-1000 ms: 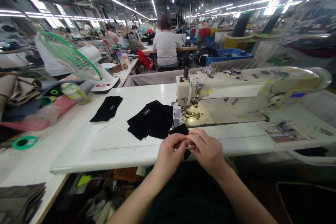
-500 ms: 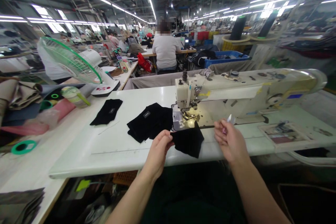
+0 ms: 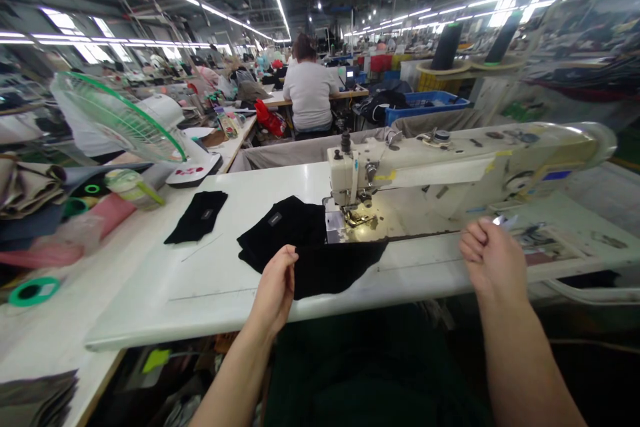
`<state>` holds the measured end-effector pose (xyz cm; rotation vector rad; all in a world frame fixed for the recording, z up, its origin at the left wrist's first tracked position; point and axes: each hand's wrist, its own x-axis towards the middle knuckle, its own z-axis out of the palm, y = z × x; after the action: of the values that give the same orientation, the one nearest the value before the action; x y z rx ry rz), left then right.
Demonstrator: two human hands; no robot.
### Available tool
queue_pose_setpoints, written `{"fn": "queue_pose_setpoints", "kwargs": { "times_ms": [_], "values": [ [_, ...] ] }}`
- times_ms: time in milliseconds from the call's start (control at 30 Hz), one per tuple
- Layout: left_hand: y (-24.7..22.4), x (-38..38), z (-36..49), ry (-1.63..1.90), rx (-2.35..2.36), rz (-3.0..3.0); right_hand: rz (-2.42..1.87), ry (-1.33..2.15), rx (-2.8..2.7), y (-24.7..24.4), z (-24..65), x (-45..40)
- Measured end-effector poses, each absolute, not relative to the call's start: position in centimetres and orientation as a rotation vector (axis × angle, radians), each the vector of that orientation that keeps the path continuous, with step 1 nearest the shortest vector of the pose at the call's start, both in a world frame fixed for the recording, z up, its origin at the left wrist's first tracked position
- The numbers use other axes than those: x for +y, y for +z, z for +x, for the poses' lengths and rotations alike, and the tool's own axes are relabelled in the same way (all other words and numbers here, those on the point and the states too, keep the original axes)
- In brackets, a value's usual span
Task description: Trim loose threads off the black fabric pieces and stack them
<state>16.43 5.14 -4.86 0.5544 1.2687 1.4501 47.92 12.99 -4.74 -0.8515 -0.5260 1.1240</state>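
Since half a second ago, the left hand (image 3: 276, 283) has drawn the black cloth (image 3: 340, 270) towards 9 o'clock, and the right hand (image 3: 493, 257) has gone farther off towards 3 o'clock. The cloth, its far corner turned up in the earlier frame, now shows as a longer, flatter strip. The left hand pinches its 9 o'clock end between thumb and fingers; the right hand is curled tight around a small pale object (image 3: 507, 221), mostly hidden.

The cloth is plain matte black, its upper edge nearly straight, its lower edge curved, tapering to a point near 2 o'clock. It is over the front of the white tabletop (image 3: 210, 307), with the sewing machine's needle area (image 3: 356, 217) at 12 o'clock from it. A black stack (image 3: 295, 227) with a grey label (image 3: 275, 219) sits at 10 o'clock, partly covered by the cloth in this view.
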Motion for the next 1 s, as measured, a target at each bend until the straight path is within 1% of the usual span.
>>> {"fn": "queue_pose_setpoints", "kwargs": {
  "times_ms": [100,167,333,400,467,500,633,733,867,1000],
  "values": [
    [-5.5,5.3,16.5,1.44,1.279,0.566,-0.88,1.134,-0.529,-4.9,48.2,13.0],
    [-6.1,5.5,16.3,1.424,1.387,0.64,-0.902,1.133,-0.534,-5.0,48.0,12.8],
    [-6.3,6.0,16.2,1.252,1.926,1.267,-0.904,1.169,-0.612,-4.2,46.4,11.8],
    [-5.7,6.2,17.2,1.28,2.007,1.513,-0.889,1.21,-0.665,-3.6,45.3,11.2],
    [-5.1,6.4,18.8,1.3,1.933,1.718,-0.87,1.252,-0.717,-2.9,44.0,10.8],
    [-4.9,6.6,19.7,1.255,1.833,1.812,-0.858,1.274,-0.741,-2.6,43.3,10.6],
    [-5.7,8.2,23.1,0.879,1.389,2.051,-0.783,1.355,-0.826,-1.5,41.4,9.9],
    [-7.1,9.9,24.3,0.756,1.391,2.104,-0.722,1.383,-0.872,-0.7,41.2,9.4],
    [-7.7,11.3,24.1,0.805,1.435,1.956,-0.716,1.295,-0.878,0.0,42.6,9.4],
    [-6.7,10.7,23.1,0.898,1.336,1.621,-0.774,1.147,-0.787,-0.7,44.7,10.5]
  ]
}}
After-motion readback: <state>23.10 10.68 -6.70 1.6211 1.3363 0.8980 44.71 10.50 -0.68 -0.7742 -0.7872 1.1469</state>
